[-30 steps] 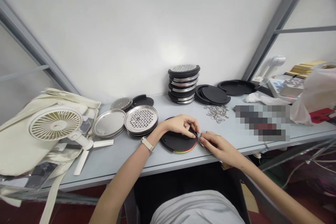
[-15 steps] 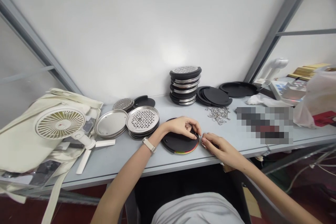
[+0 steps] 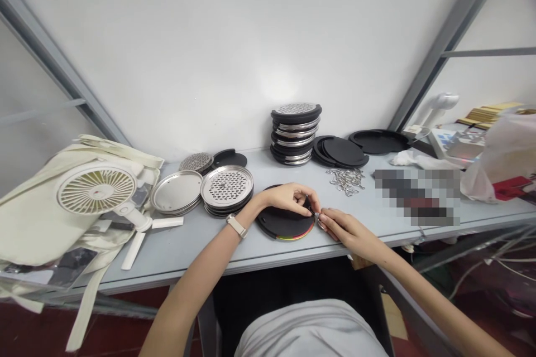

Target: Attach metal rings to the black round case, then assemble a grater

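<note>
In the head view, clock directions are taken from the middle of the round black disc [image 3: 288, 226], which is laid flat on the grey table [image 3: 192, 237]. Its rim is marked from four to six o'clock by a red, yellow and green strip [image 3: 297, 236]. The disc's upper part is covered by the left hand [image 3: 288, 198], whose bent thumb and forefinger are brought to the rim near three o'clock; whether anything is pinched there cannot be told. By the right hand [image 3: 347, 232], just outside three o'clock, a small metal piece [image 3: 317, 215] is gripped between closed fingertips. A heap of metal rings [image 3: 347, 179] is spread at two o'clock. At twelve, a tall stack of discs [image 3: 296, 139] is set against the wall [image 3: 188, 39]. A pile of perforated plates [image 3: 228, 187] is placed toward ten, and a white fan [image 3: 97, 189] is seen well apart at nine.
</note>
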Tool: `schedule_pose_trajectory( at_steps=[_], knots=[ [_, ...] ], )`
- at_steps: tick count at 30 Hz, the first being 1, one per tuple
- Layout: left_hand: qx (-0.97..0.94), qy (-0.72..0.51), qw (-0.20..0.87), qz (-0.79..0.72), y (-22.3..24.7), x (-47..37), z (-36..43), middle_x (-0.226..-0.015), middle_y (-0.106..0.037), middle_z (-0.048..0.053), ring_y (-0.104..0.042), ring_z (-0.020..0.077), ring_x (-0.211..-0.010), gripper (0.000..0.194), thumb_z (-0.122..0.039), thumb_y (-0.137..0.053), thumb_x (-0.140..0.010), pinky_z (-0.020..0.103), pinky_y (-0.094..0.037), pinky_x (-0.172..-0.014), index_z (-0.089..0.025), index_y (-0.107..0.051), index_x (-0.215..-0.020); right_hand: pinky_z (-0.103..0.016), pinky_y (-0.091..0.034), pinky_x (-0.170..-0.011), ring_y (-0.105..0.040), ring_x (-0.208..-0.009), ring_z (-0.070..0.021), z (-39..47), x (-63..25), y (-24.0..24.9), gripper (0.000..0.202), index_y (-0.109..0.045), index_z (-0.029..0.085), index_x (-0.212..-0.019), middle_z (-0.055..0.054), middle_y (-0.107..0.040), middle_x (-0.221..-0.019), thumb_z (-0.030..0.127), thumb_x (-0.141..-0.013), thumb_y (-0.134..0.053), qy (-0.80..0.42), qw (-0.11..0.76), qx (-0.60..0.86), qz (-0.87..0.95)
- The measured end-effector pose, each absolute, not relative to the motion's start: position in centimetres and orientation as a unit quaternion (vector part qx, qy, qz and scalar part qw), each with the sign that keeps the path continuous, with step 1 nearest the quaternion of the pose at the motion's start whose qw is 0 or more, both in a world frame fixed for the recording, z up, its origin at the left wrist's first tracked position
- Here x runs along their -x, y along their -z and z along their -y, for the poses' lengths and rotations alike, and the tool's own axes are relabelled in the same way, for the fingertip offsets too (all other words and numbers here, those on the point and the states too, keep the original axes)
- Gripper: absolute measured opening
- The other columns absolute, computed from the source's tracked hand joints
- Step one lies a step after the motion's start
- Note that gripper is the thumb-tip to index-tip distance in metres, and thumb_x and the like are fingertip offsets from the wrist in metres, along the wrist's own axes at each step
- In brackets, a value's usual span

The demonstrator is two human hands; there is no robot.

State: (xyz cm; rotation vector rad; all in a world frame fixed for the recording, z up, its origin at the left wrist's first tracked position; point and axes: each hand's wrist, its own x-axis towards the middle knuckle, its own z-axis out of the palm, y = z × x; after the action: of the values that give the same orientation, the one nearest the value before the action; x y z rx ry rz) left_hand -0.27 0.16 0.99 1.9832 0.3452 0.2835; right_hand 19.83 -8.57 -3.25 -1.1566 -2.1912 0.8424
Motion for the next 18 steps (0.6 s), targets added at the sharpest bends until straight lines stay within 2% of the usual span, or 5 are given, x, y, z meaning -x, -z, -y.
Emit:
schedule_pose_trajectory(
  at_steps=[8,13,16,18],
  knots=[
    [-0.795,-0.126,0.572,-0.160,-1.4,0.2,0.2,-0.080,-0.065,0.005,-0.054,0.0084,-0.068,0.015,-0.019,-0.061,-0.076,0.020,-0.040,-0.062,-0.011,-0.064,-0.088,-0.027,-0.041,-0.068,-0.050,-0.066,-0.0156,8.4,-19.7,3.1,0.036,-0.046,0.020,-0.072,-0.001,-0.053,-0.070,0.040,-0.097,-0.029,-0.300,0.249,0.428,0.815],
    [-0.789,-0.162,0.530,-0.265,-0.7,0.1,0.1,-0.064,-0.056,-0.001,-0.041,0.0041,-0.045,0.023,-0.035,-0.058,-0.079,0.017,-0.028,-0.040,-0.012,-0.060,-0.081,-0.027,-0.039,-0.068,-0.050,-0.067,-0.0156,8.4,-19.3,3.3,0.035,-0.043,0.021,-0.069,0.000,-0.051,-0.068,0.038,-0.097,-0.030,-0.277,0.256,0.443,0.814],
    [-0.787,-0.171,0.527,-0.272,-0.2,0.0,0.1,-0.058,-0.048,-0.004,-0.038,0.0042,-0.044,0.026,-0.038,-0.063,-0.073,0.016,-0.026,-0.038,-0.013,-0.055,-0.076,-0.027,-0.039,-0.068,-0.051,-0.068,-0.0156,8.4,-19.2,3.3,0.035,-0.044,0.021,-0.070,0.000,-0.052,-0.069,0.037,-0.097,-0.030,-0.271,0.258,0.439,0.817],
    [-0.797,-0.185,0.510,-0.266,0.0,-0.1,0.1,-0.056,-0.044,-0.006,-0.038,0.0047,-0.047,0.024,-0.035,-0.065,-0.071,0.016,-0.029,-0.042,-0.014,-0.052,-0.072,-0.027,-0.039,-0.067,-0.050,-0.067,-0.0153,8.4,-19.1,3.3,0.035,-0.044,0.021,-0.070,0.000,-0.051,-0.068,0.037,-0.097,-0.030,-0.270,0.261,0.435,0.818]
  ],
)
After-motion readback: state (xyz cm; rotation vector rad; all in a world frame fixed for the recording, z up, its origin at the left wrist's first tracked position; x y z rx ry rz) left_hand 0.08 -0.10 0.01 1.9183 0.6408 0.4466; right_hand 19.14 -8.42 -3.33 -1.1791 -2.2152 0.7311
